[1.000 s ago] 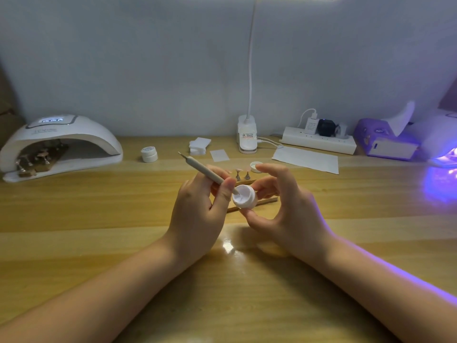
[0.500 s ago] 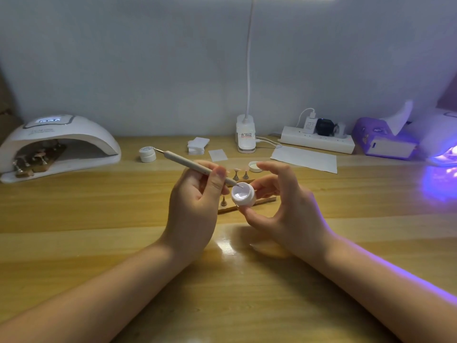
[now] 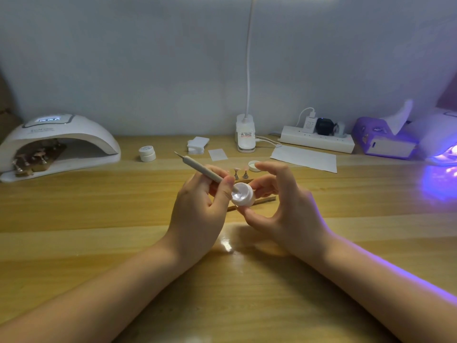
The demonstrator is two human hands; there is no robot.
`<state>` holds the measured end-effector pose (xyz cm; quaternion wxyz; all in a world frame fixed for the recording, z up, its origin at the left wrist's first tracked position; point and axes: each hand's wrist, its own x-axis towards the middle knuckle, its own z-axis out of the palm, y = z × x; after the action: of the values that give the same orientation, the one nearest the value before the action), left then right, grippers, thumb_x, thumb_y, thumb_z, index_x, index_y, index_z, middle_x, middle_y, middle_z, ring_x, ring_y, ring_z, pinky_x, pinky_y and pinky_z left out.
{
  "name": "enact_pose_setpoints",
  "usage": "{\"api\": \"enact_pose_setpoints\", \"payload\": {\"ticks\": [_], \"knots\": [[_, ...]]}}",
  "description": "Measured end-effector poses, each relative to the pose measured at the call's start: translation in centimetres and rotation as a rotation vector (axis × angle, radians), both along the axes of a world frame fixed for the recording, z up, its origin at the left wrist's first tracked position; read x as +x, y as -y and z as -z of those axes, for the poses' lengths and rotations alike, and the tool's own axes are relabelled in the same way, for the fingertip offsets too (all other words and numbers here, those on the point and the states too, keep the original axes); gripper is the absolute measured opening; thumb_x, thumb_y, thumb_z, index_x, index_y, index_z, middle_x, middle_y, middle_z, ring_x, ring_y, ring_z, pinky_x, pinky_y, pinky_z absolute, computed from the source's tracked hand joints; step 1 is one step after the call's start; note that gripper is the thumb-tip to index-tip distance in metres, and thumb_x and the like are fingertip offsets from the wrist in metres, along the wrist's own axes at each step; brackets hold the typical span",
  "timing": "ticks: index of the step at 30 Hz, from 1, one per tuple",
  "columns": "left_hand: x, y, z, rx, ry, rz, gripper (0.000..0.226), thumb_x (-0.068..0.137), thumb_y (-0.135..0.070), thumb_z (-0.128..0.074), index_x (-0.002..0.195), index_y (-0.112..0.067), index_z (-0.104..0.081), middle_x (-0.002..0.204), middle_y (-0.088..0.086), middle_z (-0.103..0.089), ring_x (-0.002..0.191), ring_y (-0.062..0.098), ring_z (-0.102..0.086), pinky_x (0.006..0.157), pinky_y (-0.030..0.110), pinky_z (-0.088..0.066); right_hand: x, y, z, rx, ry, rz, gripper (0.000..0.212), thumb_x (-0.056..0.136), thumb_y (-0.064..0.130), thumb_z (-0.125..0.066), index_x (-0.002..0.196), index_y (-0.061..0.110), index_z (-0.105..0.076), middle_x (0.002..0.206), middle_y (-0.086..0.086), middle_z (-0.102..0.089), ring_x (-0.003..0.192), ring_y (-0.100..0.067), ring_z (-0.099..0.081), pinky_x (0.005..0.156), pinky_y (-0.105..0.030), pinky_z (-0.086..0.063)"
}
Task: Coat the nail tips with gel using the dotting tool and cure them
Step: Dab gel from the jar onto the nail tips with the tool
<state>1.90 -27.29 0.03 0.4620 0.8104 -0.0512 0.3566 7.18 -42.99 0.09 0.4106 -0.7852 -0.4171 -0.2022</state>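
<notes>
My left hand (image 3: 197,214) grips a grey dotting tool (image 3: 200,168) like a pen, its lower tip dipped into a small open white gel jar (image 3: 243,195). My right hand (image 3: 282,209) pinches that jar between thumb and fingers, tilted toward me, above the wooden table (image 3: 99,219). Behind the jar, nail tips on small stands (image 3: 241,173) sit on a wooden strip (image 3: 264,200), partly hidden by my hands. The jar's white lid (image 3: 254,166) lies just beyond them.
A white curing lamp (image 3: 59,142) with several nail stands inside stands at far left. A second closed jar (image 3: 147,153), white pads (image 3: 197,144), paper sheets (image 3: 305,158), a desk lamp base (image 3: 245,137), a power strip (image 3: 317,142), a purple tissue box (image 3: 385,139) and a glowing UV lamp (image 3: 442,144) line the back.
The dotting tool's upper end swung left and flatter, then steeper again, while its tip stayed in the jar. My right hand kept holding the jar almost still.
</notes>
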Motion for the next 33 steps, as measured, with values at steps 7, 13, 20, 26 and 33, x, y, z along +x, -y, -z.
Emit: {"api": "enact_pose_setpoints", "payload": {"ticks": [7,13,20,26,33], "knots": [[-0.2,0.2,-0.5,-0.167,0.026,0.024,0.009,0.096,-0.022,-0.053,0.089,-0.023,-0.058,0.076,-0.005,-0.065,0.075,0.009,-0.064,0.067,0.022,-0.052,0.2,0.1,0.2,0.01,-0.009,0.006,0.074,0.071,0.015,-0.084,0.131,0.007,-0.042,0.1,-0.005,-0.067,0.086,-0.01,-0.066,0.078,-0.022,-0.056],[0.0,0.3,-1.1,-0.381,0.04,0.061,0.011,0.097,-0.023,-0.05,0.091,-0.017,-0.057,0.075,-0.01,-0.068,0.072,0.002,-0.064,0.069,0.015,-0.05,0.4,0.1,0.3,0.013,-0.003,0.029,0.076,0.07,0.017,-0.085,0.132,0.008,-0.041,0.101,-0.005,-0.068,0.087,-0.007,-0.065,0.08,-0.019,-0.055],[-0.2,0.3,-1.3,-0.457,0.054,0.123,0.011,0.097,-0.018,-0.048,0.093,-0.013,-0.057,0.075,-0.014,-0.069,0.073,0.001,-0.064,0.067,0.011,-0.048,0.5,0.0,0.3,0.053,-0.017,0.036,0.075,0.069,0.02,-0.086,0.129,0.006,-0.043,0.097,-0.002,-0.068,0.082,-0.004,-0.064,0.076,-0.009,-0.051],[-0.5,0.3,-1.4,-0.305,0.124,0.178,0.016,0.095,-0.02,-0.049,0.105,-0.018,-0.062,0.095,-0.005,-0.072,0.091,0.011,-0.07,0.074,0.018,-0.052,1.4,0.7,-0.4,0.21,-0.184,0.045,0.077,0.065,0.034,-0.08,0.127,0.012,-0.041,0.092,0.0,-0.067,0.08,-0.006,-0.068,0.073,-0.022,-0.057],[-0.5,0.2,-1.3,-0.299,0.121,0.203,0.018,0.093,-0.017,-0.05,0.106,-0.02,-0.062,0.101,-0.008,-0.07,0.097,0.01,-0.068,0.077,0.017,-0.052,3.6,2.3,-0.1,0.234,-0.147,0.298,0.071,0.07,0.037,-0.08,0.127,0.015,-0.044,0.091,0.02,-0.058,0.086,-0.006,-0.059,0.075,-0.018,-0.05]]}}
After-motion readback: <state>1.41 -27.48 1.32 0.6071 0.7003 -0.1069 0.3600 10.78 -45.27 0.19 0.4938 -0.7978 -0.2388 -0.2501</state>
